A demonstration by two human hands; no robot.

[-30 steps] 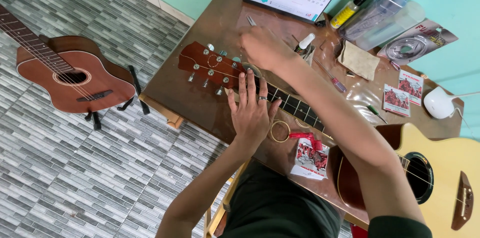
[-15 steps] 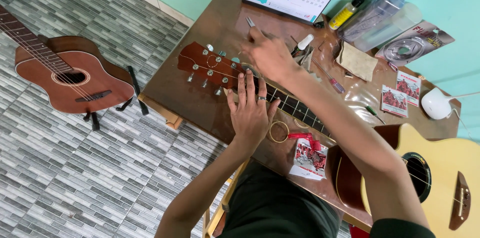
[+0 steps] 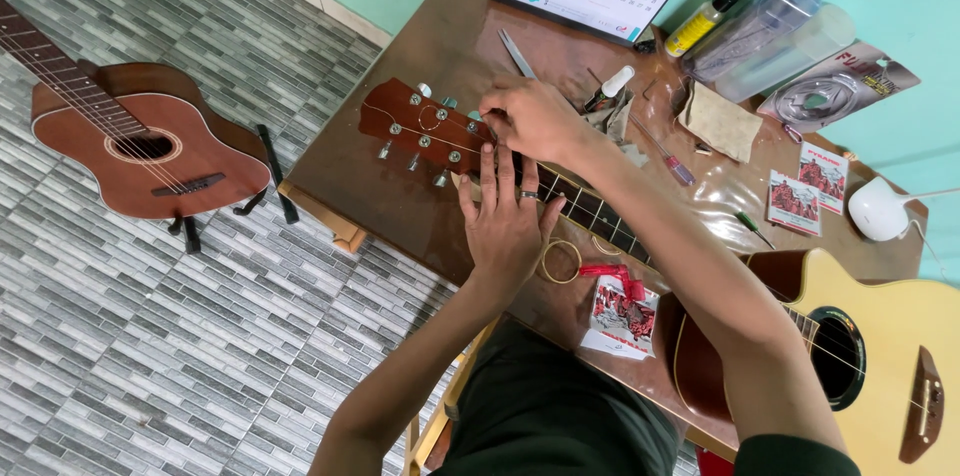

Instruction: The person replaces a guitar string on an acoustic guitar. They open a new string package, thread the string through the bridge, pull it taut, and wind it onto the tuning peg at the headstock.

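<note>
Two hands: both on the guitar neck (image 3: pixel 590 211), near the headstock (image 3: pixel 420 131).
Left hand (image 3: pixel 510 221): fingers spread flat, pressing the neck, gripping nothing.
Right hand (image 3: pixel 535 119): fingers curled, pinching at the nut; what they hold, cannot tell.
Guitar: lying across the brown table (image 3: pixel 400 201).

My left hand (image 3: pixel 508 221) wears one dark band ring on a middle finger; my right hand (image 3: pixel 535 119) shows no ring. Both forearms are bare, with a dark green sleeve edge at my right upper arm. Dark grey trousers cover my lap.
</note>
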